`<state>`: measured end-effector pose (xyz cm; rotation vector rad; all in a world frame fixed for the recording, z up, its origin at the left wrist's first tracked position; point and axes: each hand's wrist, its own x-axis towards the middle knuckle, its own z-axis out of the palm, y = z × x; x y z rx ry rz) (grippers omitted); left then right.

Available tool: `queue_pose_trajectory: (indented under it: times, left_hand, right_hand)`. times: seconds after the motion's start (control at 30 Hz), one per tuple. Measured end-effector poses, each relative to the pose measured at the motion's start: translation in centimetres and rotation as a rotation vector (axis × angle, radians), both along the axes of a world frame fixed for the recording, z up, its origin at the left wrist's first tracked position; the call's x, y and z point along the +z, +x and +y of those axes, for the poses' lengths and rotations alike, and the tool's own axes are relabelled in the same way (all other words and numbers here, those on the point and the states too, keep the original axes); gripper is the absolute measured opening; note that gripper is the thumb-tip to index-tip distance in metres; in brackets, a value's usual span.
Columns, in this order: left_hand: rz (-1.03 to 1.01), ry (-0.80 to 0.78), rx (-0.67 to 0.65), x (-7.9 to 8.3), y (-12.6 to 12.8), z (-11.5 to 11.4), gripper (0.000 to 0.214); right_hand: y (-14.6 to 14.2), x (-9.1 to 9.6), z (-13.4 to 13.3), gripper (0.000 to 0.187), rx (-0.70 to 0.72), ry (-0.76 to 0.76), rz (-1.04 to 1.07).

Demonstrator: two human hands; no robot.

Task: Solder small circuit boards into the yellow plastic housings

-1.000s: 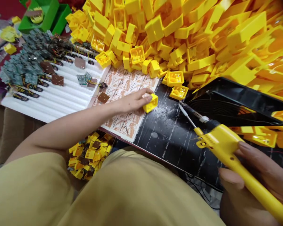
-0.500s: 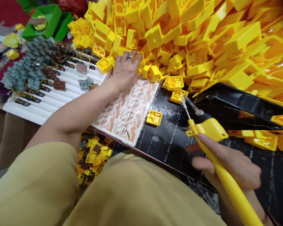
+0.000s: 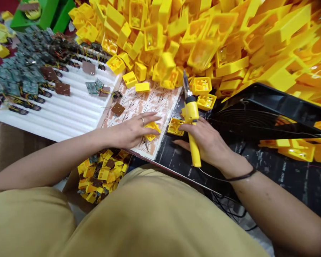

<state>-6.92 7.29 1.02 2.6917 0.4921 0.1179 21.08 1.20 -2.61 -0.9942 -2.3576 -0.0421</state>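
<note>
My left hand (image 3: 132, 130) is low over the patterned sheet (image 3: 128, 96), thumb and fingers on either side of a small yellow plastic case (image 3: 152, 131). The hand partly hides this case. In my right hand (image 3: 205, 141) is a soldering iron (image 3: 192, 114) with a yellow handle, its metal tip pointing up and away, touching no case that I can make out. An open yellow case (image 3: 176, 127) lies just left of the iron, beside the sheet's right edge. Two more open cases, a farther one (image 3: 201, 85) and a nearer one (image 3: 206, 102), sit beyond my right hand.
A large heap of yellow cases (image 3: 152, 37) fills the back. On the left, circuit boards with wires (image 3: 29, 71) cover part of a ridged white foam sheet (image 3: 77, 107). A brown board (image 3: 118, 109) lies on the patterned sheet. A black fan housing (image 3: 256, 107) stands at right.
My left hand has come from the heap toward me and now has a yellow case. My right hand has moved left with the soldering iron. A brown board and loose yellow pieces now show on the sheet.
</note>
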Motion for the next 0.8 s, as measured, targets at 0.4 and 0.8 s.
queue_pose_trajectory:
  times: [0.4,0.8]
  left_hand:
    - [0.141,0.194,0.340,-1.1,1.4,-3.4,0.046]
    - [0.043,-0.010,0.220,-1.5,2.8,-4.6,0.032]
  right_hand:
    - [0.8,2.0,-4.7,0.035,-0.110,0.013,-0.102]
    - [0.1,1.9,-5.1,0.026,-0.118,-0.007,-0.130]
